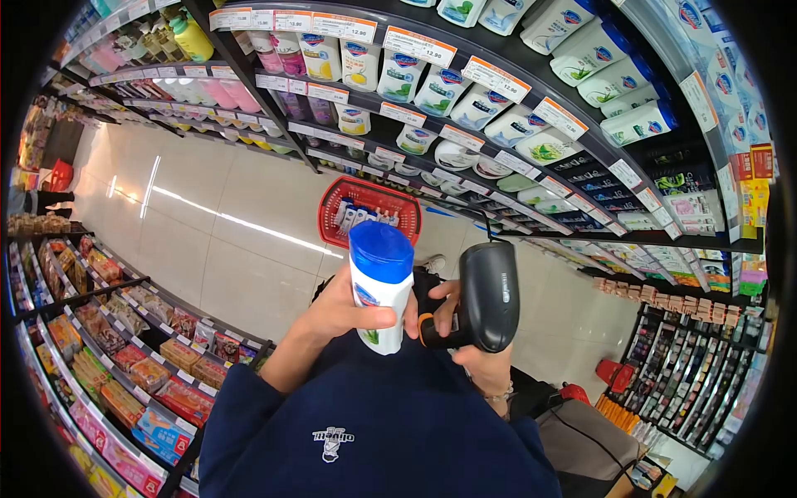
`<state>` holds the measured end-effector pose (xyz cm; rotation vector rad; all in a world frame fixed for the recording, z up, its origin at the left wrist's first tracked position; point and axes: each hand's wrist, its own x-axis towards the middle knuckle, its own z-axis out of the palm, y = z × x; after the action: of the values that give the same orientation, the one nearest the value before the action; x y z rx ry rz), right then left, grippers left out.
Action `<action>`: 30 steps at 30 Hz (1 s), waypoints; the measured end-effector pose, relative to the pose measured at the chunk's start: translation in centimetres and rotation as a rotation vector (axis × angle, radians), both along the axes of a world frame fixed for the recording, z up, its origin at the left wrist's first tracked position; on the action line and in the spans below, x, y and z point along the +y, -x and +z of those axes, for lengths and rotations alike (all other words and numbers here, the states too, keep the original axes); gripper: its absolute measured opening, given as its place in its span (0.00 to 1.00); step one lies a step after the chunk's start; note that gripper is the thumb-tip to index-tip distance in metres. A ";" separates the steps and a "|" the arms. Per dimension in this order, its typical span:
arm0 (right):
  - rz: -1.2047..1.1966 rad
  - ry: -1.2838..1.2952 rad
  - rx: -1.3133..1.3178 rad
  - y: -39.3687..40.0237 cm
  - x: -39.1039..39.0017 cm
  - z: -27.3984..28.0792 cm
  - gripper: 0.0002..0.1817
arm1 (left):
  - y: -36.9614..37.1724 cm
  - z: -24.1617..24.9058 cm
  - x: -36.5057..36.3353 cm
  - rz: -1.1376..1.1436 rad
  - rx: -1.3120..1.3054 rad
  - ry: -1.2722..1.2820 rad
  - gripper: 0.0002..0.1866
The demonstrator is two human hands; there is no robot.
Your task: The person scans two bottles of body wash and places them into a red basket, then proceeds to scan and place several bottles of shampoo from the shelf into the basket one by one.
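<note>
My left hand (342,313) is wrapped round a white body wash bottle (378,290) with a blue cap, held nearly upright before my chest. A green leaf picture shows low on its label. Close by on the right, my right hand (481,365) grips a black handheld barcode scanner (490,290) by its handle, with an orange ring near the fingers. Bottle and scanner are apart. Below them on the floor stands a red shopping basket (365,187) with several white bottles (357,216) in it.
Shelves of similar bottles (448,91) with price tags (419,46) rise ahead and to the right. Packaged snacks (149,378) fill the shelves at left. The tiled floor (216,241) runs between. A bag (589,432) is at my right side.
</note>
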<state>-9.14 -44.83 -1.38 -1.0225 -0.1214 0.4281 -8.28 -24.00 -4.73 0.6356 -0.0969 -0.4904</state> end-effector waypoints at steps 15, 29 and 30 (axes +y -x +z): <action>-0.068 0.729 -0.424 -1.7 0.5 1.3 0.33 | -0.2 3.0 -0.7 0.147 -0.486 -1.052 0.29; -0.399 0.181 0.080 -5.9 0.5 3.0 0.23 | 2.1 1.2 -0.9 -0.368 0.191 0.175 0.46; -0.393 0.144 0.066 -6.0 0.4 2.9 0.23 | 2.0 0.8 -1.0 -0.367 0.214 0.202 0.46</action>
<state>-3.17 -44.39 1.52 -1.1421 0.1710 0.1129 -10.32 -24.97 -3.90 0.3635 -0.0588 -0.8887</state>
